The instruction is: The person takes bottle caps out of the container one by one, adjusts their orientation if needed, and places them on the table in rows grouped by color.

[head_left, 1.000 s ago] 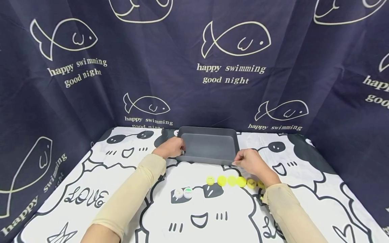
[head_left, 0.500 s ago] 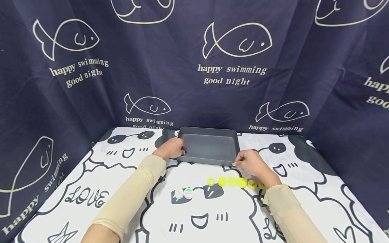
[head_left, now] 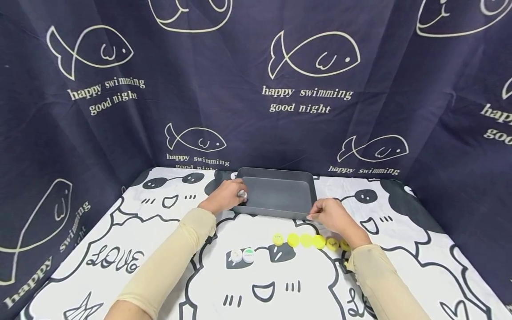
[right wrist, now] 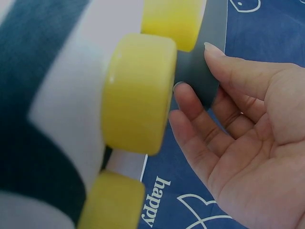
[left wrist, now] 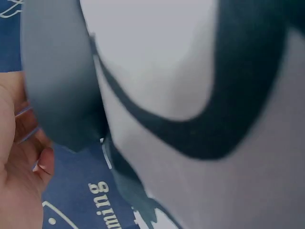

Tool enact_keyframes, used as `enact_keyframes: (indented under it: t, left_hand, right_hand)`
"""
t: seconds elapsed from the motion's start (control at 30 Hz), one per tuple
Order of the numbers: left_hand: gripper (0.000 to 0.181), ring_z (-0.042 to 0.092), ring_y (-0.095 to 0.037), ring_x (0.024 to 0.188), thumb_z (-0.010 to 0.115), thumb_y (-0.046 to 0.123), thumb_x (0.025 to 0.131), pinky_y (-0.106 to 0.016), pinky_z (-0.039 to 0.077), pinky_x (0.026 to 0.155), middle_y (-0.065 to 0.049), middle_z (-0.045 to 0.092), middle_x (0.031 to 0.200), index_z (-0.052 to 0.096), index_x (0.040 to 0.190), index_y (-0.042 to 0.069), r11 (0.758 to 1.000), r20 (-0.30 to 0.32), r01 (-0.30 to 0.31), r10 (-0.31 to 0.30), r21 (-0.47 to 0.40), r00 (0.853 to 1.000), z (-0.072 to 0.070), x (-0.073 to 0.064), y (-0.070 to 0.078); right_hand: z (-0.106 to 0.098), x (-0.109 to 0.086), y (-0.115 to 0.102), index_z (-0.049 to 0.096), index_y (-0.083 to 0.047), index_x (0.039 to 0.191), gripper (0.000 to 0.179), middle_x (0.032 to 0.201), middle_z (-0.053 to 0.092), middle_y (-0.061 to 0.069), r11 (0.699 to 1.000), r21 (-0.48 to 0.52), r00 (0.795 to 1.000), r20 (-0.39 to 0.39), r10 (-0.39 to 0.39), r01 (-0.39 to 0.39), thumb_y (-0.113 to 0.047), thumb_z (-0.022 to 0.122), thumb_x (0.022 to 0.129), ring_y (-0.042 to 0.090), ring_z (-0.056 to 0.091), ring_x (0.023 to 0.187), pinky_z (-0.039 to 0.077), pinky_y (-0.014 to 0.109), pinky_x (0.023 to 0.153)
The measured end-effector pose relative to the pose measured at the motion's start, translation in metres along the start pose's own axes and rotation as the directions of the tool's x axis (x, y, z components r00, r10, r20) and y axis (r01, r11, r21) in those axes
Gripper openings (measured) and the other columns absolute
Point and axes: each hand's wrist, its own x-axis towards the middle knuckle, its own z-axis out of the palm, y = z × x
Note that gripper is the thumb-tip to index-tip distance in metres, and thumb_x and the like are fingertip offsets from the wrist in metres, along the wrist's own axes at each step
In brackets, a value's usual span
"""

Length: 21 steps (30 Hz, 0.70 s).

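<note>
A dark grey rectangular tray (head_left: 280, 215) lies at the far side of the table. My left hand (head_left: 224, 196) is bent over its left end, fingers curled. At those fingertips shows a small whitish piece (head_left: 242, 194), too small to name, seemingly pinched. The left wrist view shows my left hand (left wrist: 21, 157) beside the tray's wall (left wrist: 62, 71). With thumb and fingers, my right hand (head_left: 330, 214) pinches the tray's near right corner; the right wrist view shows that corner (right wrist: 198, 76) between thumb and fingers.
Several yellow caps (head_left: 306, 240) form a row in front of the tray, partly under my right forearm. Nearer the left stand two white caps (head_left: 248, 255), one with a green patch. A dark blue curtain (head_left: 256, 133) hangs right behind the tray.
The fingers of my left hand have lifted slightly and shifted, and the whitish piece shows more plainly. My right hand and the tray stay in place; the view has drifted a little.
</note>
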Motion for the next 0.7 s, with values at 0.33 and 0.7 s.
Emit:
enact_keyframes:
  t: [0.33,0.7]
  left_hand:
    - [0.026,0.061,-0.013,0.096,0.078,0.016,0.087,-0.033,0.051,0.087,0.002,0.068,0.107,0.073,0.111,0.009,0.988,-0.077,-0.057,0.046,-0.143,0.996,-0.025,-0.026,0.016]
    - [0.024,0.064,-0.012,0.102,0.077,0.02,0.088,-0.033,0.052,0.089,0.006,0.067,0.112,0.074,0.109,0.009,0.985,-0.039,-0.1,0.096,-0.139,0.995,-0.03,-0.083,0.027]
  right_hand:
    - [0.0,-0.003,0.001,0.071,-0.011,0.074,0.012,0.073,0.066,-0.002,1.0,0.008,1.0,0.001,0.019,-0.019,-0.008,0.078,0.084,0.016,0.056,0.07,0.047,0.032,0.065]
    - [0.0,0.0,0.001,0.071,-0.012,0.074,0.013,0.073,0.066,-0.002,1.0,0.009,1.0,0.01,0.016,-0.016,-0.008,0.076,0.086,0.017,0.056,0.071,0.048,0.033,0.067]
